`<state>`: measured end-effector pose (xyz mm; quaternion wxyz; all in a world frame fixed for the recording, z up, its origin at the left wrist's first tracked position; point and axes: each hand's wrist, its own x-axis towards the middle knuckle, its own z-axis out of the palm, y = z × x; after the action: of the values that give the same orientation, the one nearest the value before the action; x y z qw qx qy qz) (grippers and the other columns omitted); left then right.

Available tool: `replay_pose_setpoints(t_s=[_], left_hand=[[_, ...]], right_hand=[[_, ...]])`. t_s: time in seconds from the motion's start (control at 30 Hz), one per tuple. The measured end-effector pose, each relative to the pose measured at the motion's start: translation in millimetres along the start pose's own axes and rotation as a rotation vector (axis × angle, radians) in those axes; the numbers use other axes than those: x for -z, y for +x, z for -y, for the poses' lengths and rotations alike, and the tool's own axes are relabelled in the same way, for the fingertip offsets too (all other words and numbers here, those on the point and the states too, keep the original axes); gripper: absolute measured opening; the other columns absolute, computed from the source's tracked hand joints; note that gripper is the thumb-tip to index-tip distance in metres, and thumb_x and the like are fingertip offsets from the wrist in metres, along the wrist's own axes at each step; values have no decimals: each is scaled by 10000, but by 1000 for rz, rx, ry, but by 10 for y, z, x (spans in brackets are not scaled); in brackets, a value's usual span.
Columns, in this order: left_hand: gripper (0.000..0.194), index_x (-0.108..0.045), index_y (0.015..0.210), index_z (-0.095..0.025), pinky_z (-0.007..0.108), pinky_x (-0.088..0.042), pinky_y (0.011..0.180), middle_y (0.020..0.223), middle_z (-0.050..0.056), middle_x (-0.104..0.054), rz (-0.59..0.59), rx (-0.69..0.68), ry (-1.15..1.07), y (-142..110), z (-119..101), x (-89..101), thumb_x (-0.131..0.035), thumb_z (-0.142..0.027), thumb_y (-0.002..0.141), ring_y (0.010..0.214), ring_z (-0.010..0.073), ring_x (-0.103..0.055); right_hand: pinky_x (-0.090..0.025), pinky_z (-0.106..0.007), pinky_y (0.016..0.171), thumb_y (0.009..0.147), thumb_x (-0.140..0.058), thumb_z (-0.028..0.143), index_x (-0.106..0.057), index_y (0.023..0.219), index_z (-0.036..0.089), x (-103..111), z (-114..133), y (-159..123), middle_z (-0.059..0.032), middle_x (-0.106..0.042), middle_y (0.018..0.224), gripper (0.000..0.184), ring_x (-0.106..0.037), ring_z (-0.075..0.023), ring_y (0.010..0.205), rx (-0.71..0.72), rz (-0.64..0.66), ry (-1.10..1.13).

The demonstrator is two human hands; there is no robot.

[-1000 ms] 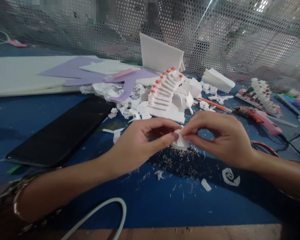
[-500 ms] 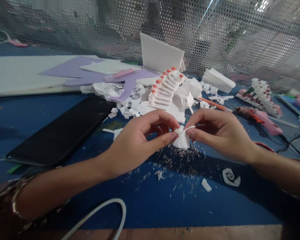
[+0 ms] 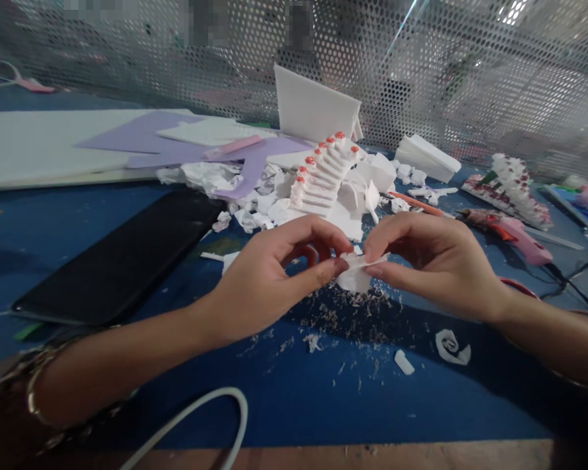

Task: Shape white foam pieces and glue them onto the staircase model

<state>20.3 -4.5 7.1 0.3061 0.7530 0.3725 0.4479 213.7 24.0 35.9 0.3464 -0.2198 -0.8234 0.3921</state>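
Observation:
A small piece of white paper [image 3: 355, 279] is pinched between my two hands above the blue table. My left hand [image 3: 294, 271] grips its left edge with thumb and forefinger. On the other side, the thumb and fingertips of my right hand [image 3: 426, 261] close on the paper's right edge. Below it lie many tiny shavings [image 3: 338, 313]. A white paper spiral [image 3: 453, 346] and a small white scrap [image 3: 404, 362] rest in front of my right hand. Just beyond my fingers stands a curved white model staircase [image 3: 318, 183] with red-topped posts.
A black phone or tablet [image 3: 122, 254] lies left. Purple sheets [image 3: 151, 134] and crumpled paper [image 3: 210, 176] spread behind it. A pink glue gun [image 3: 524, 238] with its cord sits right, near a white flowered piece [image 3: 514, 189]. A white cable [image 3: 200, 411] curves in front; a perforated metal screen [image 3: 245, 78] rises behind.
My right fingers have shifted on the white paper, and its right part now lies flatter and wider between my hands. My left hand has stayed nearly still.

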Motion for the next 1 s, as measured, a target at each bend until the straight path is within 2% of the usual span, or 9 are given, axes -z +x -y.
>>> replay_pose_setpoints(t_s=[0.2,0.33,0.53,0.73,0.83,1.0], left_hand=[[75,-572,855,-194,172,-458,592,782,-19,-583,6,22,-40,16,-9,5,-560,-214,783,646,81,-542],[70,-586,843,-199,162,-453,590,777,-20,-586,20,28,-78,13,-24,13,-564,-226,782,654,77,-534],[47,-619,801,-224,126,-427,562,730,-41,-590,29,100,-285,32,-9,5,-607,-229,756,627,52,-511],[73,-661,785,-247,108,-429,599,731,-50,-623,31,154,-454,43,-20,-67,-635,-197,739,654,41,-527],[83,-672,792,-248,110,-425,578,740,-48,-636,33,160,-463,15,-49,-113,-636,-195,740,633,40,-520],[110,-683,840,-252,135,-450,653,800,-33,-673,44,179,-455,-64,-145,-147,-628,-227,748,717,64,-570]], right_hand=[[-507,-221,672,700,-639,123,-631,765,144,31,-7,5,-9,-636,758,69,-594,-88,710,9,15,-61],[-504,-215,649,698,-628,94,-625,736,142,36,-5,21,-11,-636,748,61,-598,-84,695,-32,23,-14],[-492,-199,629,698,-626,93,-581,706,127,7,67,38,-19,-616,740,56,-579,-74,684,-58,23,78],[-488,-219,671,695,-615,63,-563,732,127,-54,72,-64,-20,-606,748,91,-580,-85,714,42,-77,8],[-484,-222,665,693,-613,65,-550,731,126,-96,83,-145,-23,-596,745,96,-572,-86,705,65,-124,-53],[-476,-211,663,726,-603,117,-524,760,140,-170,144,-267,-9,-562,745,89,-545,-75,705,77,-201,-108]])
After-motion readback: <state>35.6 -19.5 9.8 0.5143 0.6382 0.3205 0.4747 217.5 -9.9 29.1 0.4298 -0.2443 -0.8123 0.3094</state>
